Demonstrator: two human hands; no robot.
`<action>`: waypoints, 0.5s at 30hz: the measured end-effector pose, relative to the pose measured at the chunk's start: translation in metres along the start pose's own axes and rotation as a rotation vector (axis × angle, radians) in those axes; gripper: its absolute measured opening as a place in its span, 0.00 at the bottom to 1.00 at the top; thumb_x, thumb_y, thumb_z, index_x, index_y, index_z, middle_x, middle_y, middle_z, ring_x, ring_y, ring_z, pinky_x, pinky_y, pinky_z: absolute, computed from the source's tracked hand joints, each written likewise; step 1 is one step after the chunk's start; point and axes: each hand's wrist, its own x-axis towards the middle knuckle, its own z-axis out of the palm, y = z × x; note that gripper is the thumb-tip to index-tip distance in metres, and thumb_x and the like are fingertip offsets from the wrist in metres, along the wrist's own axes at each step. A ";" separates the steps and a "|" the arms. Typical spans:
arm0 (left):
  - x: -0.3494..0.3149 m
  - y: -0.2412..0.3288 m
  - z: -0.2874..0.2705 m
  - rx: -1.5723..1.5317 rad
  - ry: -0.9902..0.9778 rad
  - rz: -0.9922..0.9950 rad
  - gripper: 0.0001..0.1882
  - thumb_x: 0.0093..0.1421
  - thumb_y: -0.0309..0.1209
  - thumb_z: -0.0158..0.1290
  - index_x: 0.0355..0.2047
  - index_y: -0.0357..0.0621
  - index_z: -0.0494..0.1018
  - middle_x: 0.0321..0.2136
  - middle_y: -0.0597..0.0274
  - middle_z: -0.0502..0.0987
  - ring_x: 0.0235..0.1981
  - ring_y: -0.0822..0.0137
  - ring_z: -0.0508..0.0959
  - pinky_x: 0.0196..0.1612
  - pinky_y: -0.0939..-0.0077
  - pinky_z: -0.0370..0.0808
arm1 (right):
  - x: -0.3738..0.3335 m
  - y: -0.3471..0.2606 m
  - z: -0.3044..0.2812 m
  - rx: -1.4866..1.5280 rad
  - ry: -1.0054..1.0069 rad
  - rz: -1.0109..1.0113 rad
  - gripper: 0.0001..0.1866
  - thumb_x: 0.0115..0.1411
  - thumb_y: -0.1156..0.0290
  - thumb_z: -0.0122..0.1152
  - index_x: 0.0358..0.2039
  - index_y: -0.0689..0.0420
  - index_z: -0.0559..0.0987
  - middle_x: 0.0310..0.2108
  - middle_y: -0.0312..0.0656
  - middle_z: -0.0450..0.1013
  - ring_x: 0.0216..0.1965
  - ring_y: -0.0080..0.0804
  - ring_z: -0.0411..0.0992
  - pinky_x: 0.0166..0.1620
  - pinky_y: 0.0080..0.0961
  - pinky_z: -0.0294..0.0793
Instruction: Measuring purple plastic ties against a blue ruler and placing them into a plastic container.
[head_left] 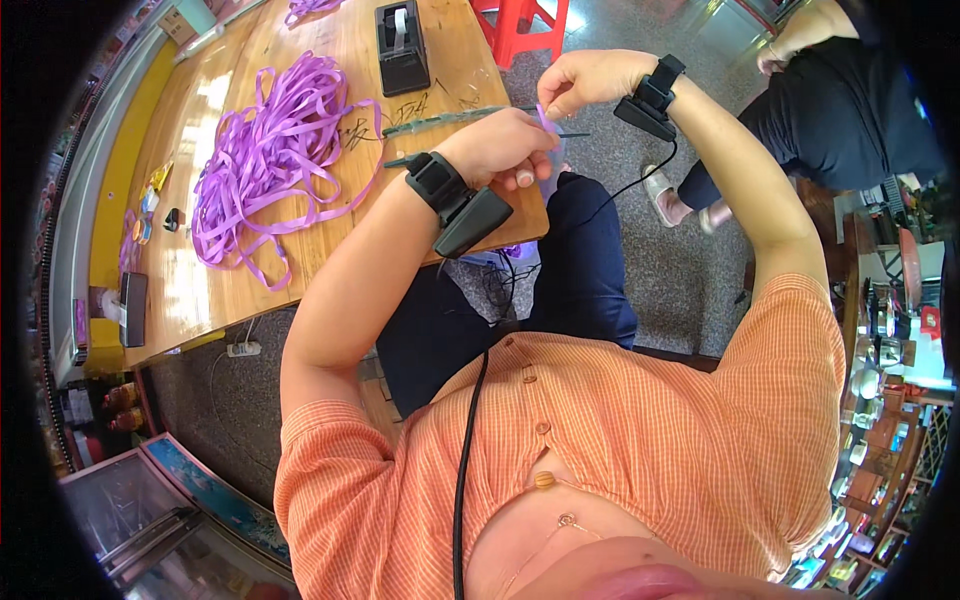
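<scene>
My left hand point(508, 148) is closed at the table's right edge, around a thin dark green stick point(574, 134) whose ends show on both sides of it. Just beyond, my right hand point(580, 84) pinches a short piece of purple ribbon point(545, 118) against the stick by the left fingertips. How the ribbon sits on the stick is too small to tell. A second, mottled green strip point(430, 122) lies on the table behind the left hand. Left of it is a large loose heap of purple ribbon point(275, 155), with one strand looping toward my left wrist.
A black tape dispenser point(404, 55) stands on the wooden table point(345, 270). Behind the table is a red stool point(520, 35). A person in dark trousers point(800, 110) sits at the right. A black cable point(655, 180) hangs from my right wrist device.
</scene>
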 end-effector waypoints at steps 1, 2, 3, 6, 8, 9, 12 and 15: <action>0.000 0.000 0.000 -0.003 0.006 0.000 0.15 0.64 0.37 0.51 0.27 0.38 0.76 0.20 0.63 0.77 0.14 0.75 0.72 0.15 0.78 0.67 | 0.000 -0.001 0.000 -0.014 0.008 0.029 0.10 0.61 0.66 0.63 0.34 0.60 0.80 0.24 0.31 0.73 0.30 0.20 0.70 0.36 0.23 0.71; 0.000 0.001 -0.001 -0.004 0.015 0.002 0.15 0.64 0.37 0.51 0.27 0.38 0.76 0.20 0.63 0.77 0.14 0.75 0.72 0.15 0.79 0.66 | -0.001 -0.003 0.000 -0.013 0.007 0.027 0.10 0.61 0.66 0.63 0.34 0.60 0.80 0.24 0.31 0.73 0.30 0.20 0.70 0.36 0.23 0.71; 0.001 0.000 -0.002 -0.003 0.016 -0.001 0.15 0.64 0.37 0.51 0.27 0.38 0.76 0.20 0.63 0.77 0.14 0.75 0.72 0.15 0.79 0.66 | -0.001 -0.004 0.001 -0.031 0.024 0.032 0.10 0.61 0.66 0.63 0.34 0.60 0.81 0.25 0.33 0.74 0.29 0.21 0.71 0.35 0.23 0.72; 0.002 -0.001 -0.001 0.063 -0.009 -0.018 0.15 0.64 0.37 0.51 0.28 0.38 0.75 0.20 0.63 0.77 0.14 0.76 0.72 0.15 0.79 0.66 | -0.002 -0.005 0.004 -0.085 0.072 0.054 0.12 0.59 0.64 0.64 0.33 0.61 0.82 0.25 0.36 0.77 0.26 0.23 0.73 0.33 0.25 0.72; 0.000 0.001 0.000 0.035 0.013 0.009 0.15 0.64 0.38 0.51 0.28 0.38 0.75 0.20 0.64 0.76 0.13 0.75 0.71 0.15 0.79 0.66 | -0.003 -0.012 0.006 -0.122 0.103 0.070 0.13 0.59 0.63 0.65 0.32 0.61 0.82 0.24 0.38 0.78 0.24 0.25 0.73 0.31 0.25 0.72; 0.000 0.000 0.000 0.038 0.012 0.006 0.15 0.64 0.38 0.51 0.28 0.38 0.75 0.20 0.64 0.76 0.13 0.75 0.71 0.15 0.79 0.66 | -0.005 -0.018 0.006 -0.160 0.127 0.142 0.14 0.57 0.61 0.65 0.31 0.62 0.82 0.24 0.38 0.79 0.23 0.26 0.73 0.30 0.27 0.72; 0.000 0.000 0.000 0.056 0.019 -0.022 0.15 0.64 0.37 0.51 0.28 0.38 0.75 0.20 0.64 0.76 0.13 0.76 0.71 0.14 0.79 0.66 | -0.014 -0.032 0.012 -0.173 0.171 0.276 0.17 0.56 0.58 0.66 0.28 0.62 0.83 0.22 0.39 0.79 0.22 0.27 0.73 0.28 0.28 0.72; -0.002 0.004 0.004 0.039 0.035 -0.008 0.14 0.64 0.37 0.52 0.28 0.38 0.75 0.20 0.63 0.76 0.13 0.76 0.71 0.14 0.79 0.65 | -0.022 -0.029 0.015 -0.237 0.267 0.294 0.15 0.55 0.59 0.67 0.28 0.60 0.83 0.23 0.38 0.78 0.25 0.29 0.75 0.30 0.29 0.73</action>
